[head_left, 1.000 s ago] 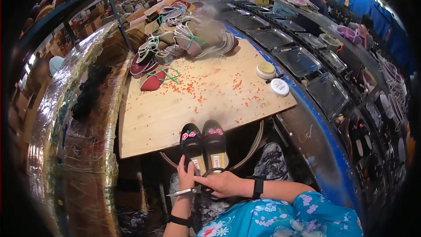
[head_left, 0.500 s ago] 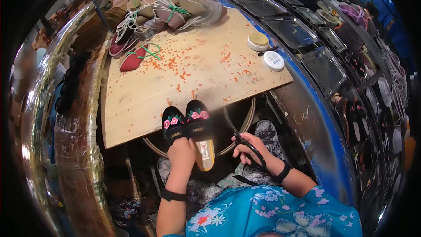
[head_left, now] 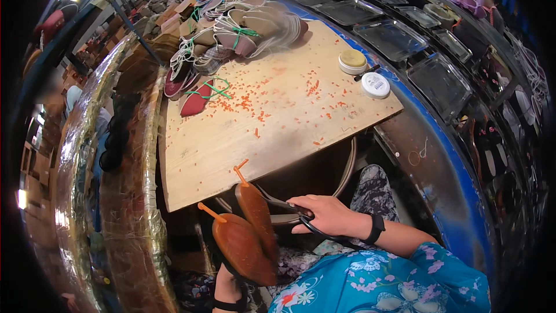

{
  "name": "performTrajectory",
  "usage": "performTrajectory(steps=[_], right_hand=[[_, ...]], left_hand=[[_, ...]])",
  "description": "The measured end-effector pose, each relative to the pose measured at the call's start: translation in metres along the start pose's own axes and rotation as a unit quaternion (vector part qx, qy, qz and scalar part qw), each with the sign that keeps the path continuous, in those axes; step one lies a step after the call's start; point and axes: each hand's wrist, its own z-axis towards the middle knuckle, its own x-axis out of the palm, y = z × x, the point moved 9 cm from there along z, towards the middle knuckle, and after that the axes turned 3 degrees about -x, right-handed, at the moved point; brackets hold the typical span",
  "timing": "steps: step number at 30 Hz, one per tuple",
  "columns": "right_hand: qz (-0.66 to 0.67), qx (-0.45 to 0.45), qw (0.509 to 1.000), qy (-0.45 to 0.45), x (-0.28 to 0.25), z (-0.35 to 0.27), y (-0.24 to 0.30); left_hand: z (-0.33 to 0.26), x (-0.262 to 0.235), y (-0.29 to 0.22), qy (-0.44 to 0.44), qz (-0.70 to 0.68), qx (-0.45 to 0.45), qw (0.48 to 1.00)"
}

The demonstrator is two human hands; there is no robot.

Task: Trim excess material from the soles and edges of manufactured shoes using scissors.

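My left hand (head_left: 226,281) holds a pair of shoes from below, mostly hidden behind them. Their orange-brown soles face up: the nearer sole (head_left: 238,240) and the other sole (head_left: 253,207) beside it. From each toe sticks a thin orange strip, one on the nearer shoe (head_left: 212,213) and one on the farther shoe (head_left: 241,176). My right hand (head_left: 324,215) grips black-handled scissors (head_left: 317,232), the blades pointing left toward the farther shoe. Whether the blades touch it I cannot tell.
Orange scraps (head_left: 237,103) litter the wooden board (head_left: 202,162). A red shoe piece (head_left: 196,102) with green cord lies there, before a heap of tied shoe parts (head_left: 237,32). Two round tins (head_left: 376,85) stand at the right edge. A taped carton (head_left: 130,214) is at left.
The shoes have been turned over from embroidered uppers to soles up, and lowered toward me. My right hand with the scissors has rotated palm down, closer to the shoes. The view has shifted.
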Motion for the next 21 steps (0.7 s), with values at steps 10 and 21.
performTrajectory(steps=[10,21], right_hand=[[-0.023,0.017,0.999,-0.04,0.008,0.0,-0.016],[0.089,0.048,0.993,0.053,0.011,-0.022,-0.006]], left_hand=[[-0.009,0.003,0.034,0.041,0.069,-0.07,0.994],[-0.008,0.007,-0.002,-0.042,0.363,0.154,0.918]])
